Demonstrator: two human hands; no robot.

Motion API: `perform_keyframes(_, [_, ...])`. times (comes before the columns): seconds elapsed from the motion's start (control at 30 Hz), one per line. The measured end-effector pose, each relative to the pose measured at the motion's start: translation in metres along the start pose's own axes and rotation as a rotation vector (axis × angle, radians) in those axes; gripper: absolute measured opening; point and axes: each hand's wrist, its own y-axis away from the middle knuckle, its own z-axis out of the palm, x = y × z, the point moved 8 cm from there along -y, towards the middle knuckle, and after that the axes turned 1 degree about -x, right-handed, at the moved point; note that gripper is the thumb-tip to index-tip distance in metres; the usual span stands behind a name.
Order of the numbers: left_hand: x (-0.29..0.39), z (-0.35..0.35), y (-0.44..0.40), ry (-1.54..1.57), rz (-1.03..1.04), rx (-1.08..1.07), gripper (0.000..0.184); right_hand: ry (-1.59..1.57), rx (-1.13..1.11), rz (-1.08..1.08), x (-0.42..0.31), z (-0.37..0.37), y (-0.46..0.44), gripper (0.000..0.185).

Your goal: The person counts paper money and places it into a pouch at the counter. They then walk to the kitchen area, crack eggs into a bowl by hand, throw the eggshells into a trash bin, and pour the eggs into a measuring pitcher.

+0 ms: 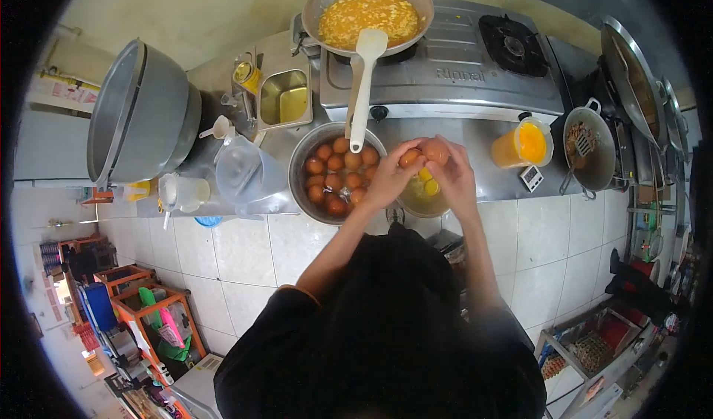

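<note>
Over a bowl (420,209) on the counter's front edge, my two hands are close together. My left hand (388,180) is closed around a brown egg (409,158). Fingers of my right hand (457,175) are wrapped round another brown eggshell piece or egg (435,151); whether it is whole, I cannot tell. Yellow yolks (431,188) show below my hands, in clear egg white in the bowl. Just left of it, a metal bowl (298,168) holds many brown eggs (334,162), near my left forearm.
Behind, a pan (315,4) of yellow-orange mixture sits on the gas stove (445,73), a white spatula (364,92) reaching forward from it. Right stand a jug of orange liquid (505,150), a timer (530,178) and a wok (594,163). Left are a plastic jug (249,177) and large pots (145,114).
</note>
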Motion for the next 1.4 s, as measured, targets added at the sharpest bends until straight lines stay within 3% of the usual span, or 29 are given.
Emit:
perform_keyframes(0.13, [0.024,-0.011,-0.015,-0.175,0.042,-0.084,0.042,-0.069,-0.158,0.075,-0.001,-0.003,-0.001,0.051])
perform_keyframes(0.27, [0.03,-0.004,-0.03,-0.403,0.223,-0.24,0.045,-0.015,-0.226,0.072,-0.001,-0.009,-0.005,0.051])
perform_keyframes(0.4, [-0.008,0.014,-0.049,-0.69,0.28,-0.494,0.048,0.175,-0.251,-0.089,0.018,-0.019,-0.009,0.051])
perform_keyframes(0.53, [-0.021,0.022,-0.05,-0.82,0.22,-0.516,0.043,0.379,-0.213,-0.209,0.033,-0.024,-0.007,0.055])
perform_keyframes(0.6, [-0.02,0.017,-0.052,-0.876,0.283,-0.417,0.041,0.437,-0.219,-0.248,0.044,-0.03,-0.005,0.056])
perform_keyframes(0.77, [-0.022,0.01,-0.055,-0.872,0.31,-0.403,0.041,0.578,-0.238,-0.311,0.024,-0.028,0.002,0.058])
perform_keyframes(0.83, [-0.013,0.017,-0.056,-0.845,0.312,-0.432,0.041,0.567,-0.106,-0.307,0.006,-0.023,0.003,0.059])
perform_keyframes(0.93, [0.003,0.038,-0.04,-0.665,0.124,-0.575,0.04,0.53,-0.095,-0.291,0.008,-0.02,0.017,0.056])
perform_keyframes(1.03, [0.018,0.005,-0.014,-0.478,0.015,-0.362,0.039,0.599,0.222,-0.397,-0.01,-0.062,0.069,0.046])
perform_keyframes(1.1, [0.01,-0.052,0.014,-0.528,-0.107,-0.139,0.038,0.65,0.382,-0.306,0.003,-0.102,0.129,0.047])
perform_keyframes(1.13, [-0.006,-0.08,0.026,-0.616,-0.146,-0.025,0.038,0.481,0.427,0.047,0.041,-0.126,0.168,0.047])
perform_keyframes(1.17, [-0.021,-0.092,0.031,-0.616,-0.154,-0.033,0.038,0.594,0.38,0.189,0.038,-0.129,0.189,0.052])
perform_keyframes(1.23, [-0.06,-0.122,0.042,-0.944,-0.427,-0.006,0.039,0.733,0.323,0.262,0.054,-0.138,0.238,0.056])
perform_keyframes(1.27, [-0.065,-0.121,0.037,-0.946,-0.429,0.0,0.039,0.868,0.266,0.319,0.066,-0.141,0.249,0.06])
perform_keyframes(1.33, [-0.072,-0.097,0.018,-1.176,-0.315,-0.111,0.042,0.762,0.272,0.392,0.079,-0.152,0.261,0.063])
perform_keyframes(1.4, [-0.097,-0.091,0.001,-1.297,-0.391,-0.18,0.04,0.659,0.291,0.467,0.088,-0.156,0.266,0.066])
